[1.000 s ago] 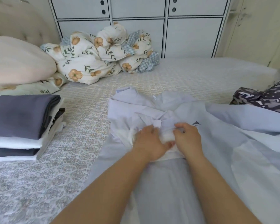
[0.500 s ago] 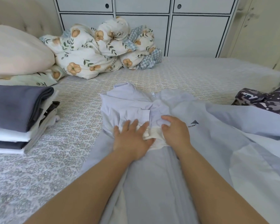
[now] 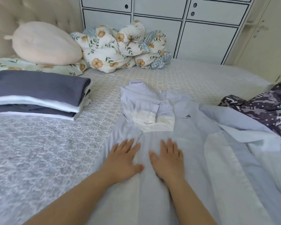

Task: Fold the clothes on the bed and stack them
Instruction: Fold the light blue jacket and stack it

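Pressing flat, w/ fingers straight and gripping nothing, left hand [image 3: 122, 161] & right hand [image 3: 168, 159] rest on the pale blue jacket [image 3: 193, 159] at center frame, likely smoothing it for folding, w/ the folded stack [image 3: 37, 93] waiting at left.

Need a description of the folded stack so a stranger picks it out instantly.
Start at the tufted headboard and peach pillow; come toward the camera along the bed's left side. The folded stack lies there, the only neat pile, alternating slate-grey and white layers.
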